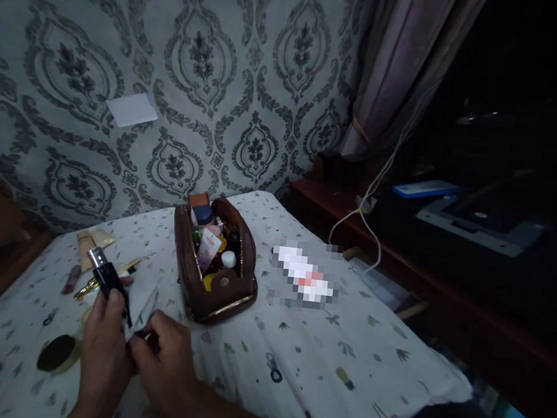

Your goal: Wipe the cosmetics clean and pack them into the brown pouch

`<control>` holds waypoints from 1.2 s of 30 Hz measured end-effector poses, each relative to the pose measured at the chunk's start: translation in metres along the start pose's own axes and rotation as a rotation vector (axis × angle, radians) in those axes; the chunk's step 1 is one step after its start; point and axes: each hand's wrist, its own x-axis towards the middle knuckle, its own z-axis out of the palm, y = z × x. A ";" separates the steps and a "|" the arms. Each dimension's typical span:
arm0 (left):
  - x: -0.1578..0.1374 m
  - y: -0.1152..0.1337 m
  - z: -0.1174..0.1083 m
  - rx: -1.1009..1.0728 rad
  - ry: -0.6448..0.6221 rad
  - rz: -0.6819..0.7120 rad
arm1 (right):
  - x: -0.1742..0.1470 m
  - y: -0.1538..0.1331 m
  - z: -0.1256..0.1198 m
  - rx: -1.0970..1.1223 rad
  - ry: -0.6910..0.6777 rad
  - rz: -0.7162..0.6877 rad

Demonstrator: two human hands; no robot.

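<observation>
My left grip (105, 340) pinches a black bottle (108, 280), left of the open brown bag (183, 255) | my right grip (166, 350) pinches a white cloth (141, 302), also left of the bag

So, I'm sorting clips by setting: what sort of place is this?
Probably a room in a home, perhaps a bedroom, though I can't be sure which. The ornate patterned wallpaper, the gathered curtain and the printed cloth suggest it.
</observation>
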 end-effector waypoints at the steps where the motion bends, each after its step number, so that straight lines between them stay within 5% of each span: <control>1: -0.004 -0.001 0.001 0.005 -0.019 -0.014 | 0.001 -0.001 -0.001 -0.004 0.009 -0.001; 9: 0.001 0.001 -0.005 0.135 -0.078 0.198 | -0.002 -0.019 -0.016 0.065 0.008 -0.122; 14: -0.002 0.017 0.014 -0.001 -0.161 0.112 | -0.002 -0.035 -0.040 -0.043 0.045 -0.216; 19: -0.003 0.030 0.035 0.005 -0.110 0.199 | 0.003 -0.052 -0.071 -0.114 0.123 -0.269; 22: 0.010 0.033 0.044 0.018 -0.275 0.249 | 0.013 -0.065 -0.091 -0.111 0.184 -0.251; 28: 0.053 0.045 0.048 0.294 -0.802 0.599 | 0.065 -0.090 -0.133 -0.156 0.287 -0.292; 32: 0.064 0.052 0.041 0.625 -0.860 0.719 | 0.121 -0.097 -0.156 -0.301 0.200 -0.339; 36: 0.063 0.050 0.038 0.689 -0.854 0.781 | 0.177 -0.103 -0.160 -0.585 0.071 -0.330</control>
